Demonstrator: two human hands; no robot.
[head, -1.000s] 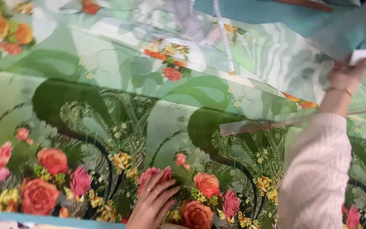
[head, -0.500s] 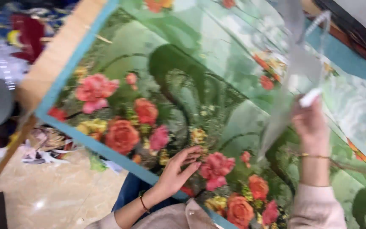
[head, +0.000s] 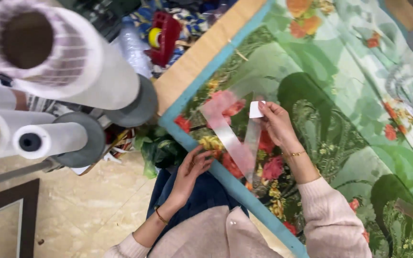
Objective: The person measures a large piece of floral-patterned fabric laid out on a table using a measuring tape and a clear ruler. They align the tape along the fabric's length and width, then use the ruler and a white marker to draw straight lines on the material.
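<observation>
Head | right hand (head: pixel 276 122) gripped chalk (head: pixel 256 109) and set-square (head: pixel 233 136) | left hand (head: pixel 194 167) pinned fabric (head: pixel 340 110), fingers spread | step: repositioning set-square; next needs squaring.

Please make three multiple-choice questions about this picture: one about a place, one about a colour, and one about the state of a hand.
1. Where does the left hand rest?
A. on the near edge of the floral fabric
B. on the white rolls
C. on the floor

2. What colour is the fabric's border?
A. black
B. blue
C. yellow

3. What is the right hand doing?
A. lying flat and empty
B. resting on a roll
C. pinching a small white piece by a clear triangular ruler

Answers: 1 A, the fingers lie on the cloth at its edge. 2 B, a blue band runs along the edge. 3 C, the fingers close on the white piece.
</observation>
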